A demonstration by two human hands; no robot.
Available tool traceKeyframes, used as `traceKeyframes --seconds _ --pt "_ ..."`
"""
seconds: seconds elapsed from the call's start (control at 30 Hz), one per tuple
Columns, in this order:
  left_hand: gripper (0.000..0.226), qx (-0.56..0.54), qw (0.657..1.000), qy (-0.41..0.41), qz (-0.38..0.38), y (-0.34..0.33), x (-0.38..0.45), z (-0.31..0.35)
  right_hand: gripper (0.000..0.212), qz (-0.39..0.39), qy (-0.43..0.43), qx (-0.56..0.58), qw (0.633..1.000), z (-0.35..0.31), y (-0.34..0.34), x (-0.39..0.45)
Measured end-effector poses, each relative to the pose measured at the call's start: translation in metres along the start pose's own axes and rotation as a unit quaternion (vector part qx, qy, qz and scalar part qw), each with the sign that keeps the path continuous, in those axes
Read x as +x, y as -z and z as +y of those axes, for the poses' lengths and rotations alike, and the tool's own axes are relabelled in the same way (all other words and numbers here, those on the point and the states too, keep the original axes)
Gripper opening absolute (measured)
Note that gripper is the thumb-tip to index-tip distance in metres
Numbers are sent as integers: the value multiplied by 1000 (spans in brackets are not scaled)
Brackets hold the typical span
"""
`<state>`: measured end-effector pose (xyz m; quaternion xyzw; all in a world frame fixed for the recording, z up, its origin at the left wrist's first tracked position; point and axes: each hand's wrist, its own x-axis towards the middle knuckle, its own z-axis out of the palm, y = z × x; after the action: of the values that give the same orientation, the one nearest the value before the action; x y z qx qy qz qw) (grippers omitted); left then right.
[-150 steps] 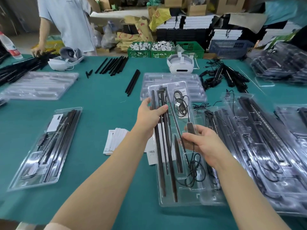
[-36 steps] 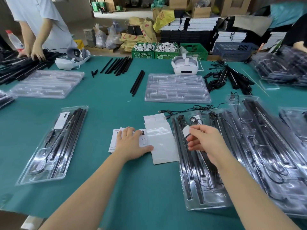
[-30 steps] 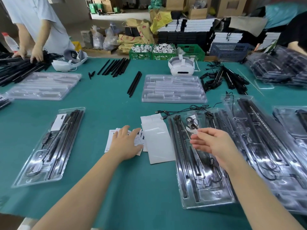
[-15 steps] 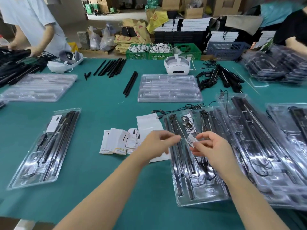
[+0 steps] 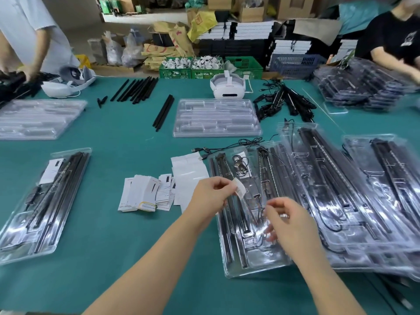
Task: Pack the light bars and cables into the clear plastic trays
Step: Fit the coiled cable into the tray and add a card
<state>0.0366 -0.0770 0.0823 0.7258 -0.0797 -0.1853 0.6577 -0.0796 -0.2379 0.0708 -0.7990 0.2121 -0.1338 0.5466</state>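
Labelling step, I reckon: left hand (image 5: 212, 196) pinches a small white sticker (image 5: 239, 190) above the filled clear tray (image 5: 252, 268) at 5 o'clock on the bench (image 5: 118, 246). Right hand (image 5: 289, 220) hovers over the light bars (image 5: 229, 223), fingers curled; can't tell if it's holding anything. Next: stick it down square. Print's unreadable.

A single wide-angle view is given, taken from the wearer's head and aimed forward and down across the desk (image 5: 109, 223). The left hand (image 5: 210, 196) and right hand (image 5: 289, 221) are seen close, low in the frame; the desk's far edge and stacked boxes (image 5: 250, 30) are seen beyond. Straight edges are bent near the borders.
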Motion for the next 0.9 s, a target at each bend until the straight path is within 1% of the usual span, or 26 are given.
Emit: traceKeyframes --seconds 0.07,0.13,0.27,0.37,0.7,0.77,0.83,0.9 --pt "9 43 997 3 -67 -1 -4 -4 9 37 42 -130 990 12 9 -14" --pt "10 125 987 -7 -104 -10 -8 -9 13 45 72 -228 970 20 16 -24" --pt "16 258 958 -40 -119 -32 -10 -18 28 26 86 -297 951 26 15 -30" --pt "17 307 942 -56 -123 -40 -9 -23 32 3 72 -326 943 24 15 -26" --pt "20 302 945 -52 -110 -43 -12 -25 33 -30 61 -344 937 22 16 -23" --pt "19 299 946 -49 -111 -46 -13 -25 39 -45 61 -353 932 22 15 -24" --pt "20 319 940 -55 -108 -47 -14 -24 48 -56 63 -359 929 24 15 -23" --pt "25 336 934 -64 -104 -47 -14 -23 52 -61 64 -359 929 25 15 -22"
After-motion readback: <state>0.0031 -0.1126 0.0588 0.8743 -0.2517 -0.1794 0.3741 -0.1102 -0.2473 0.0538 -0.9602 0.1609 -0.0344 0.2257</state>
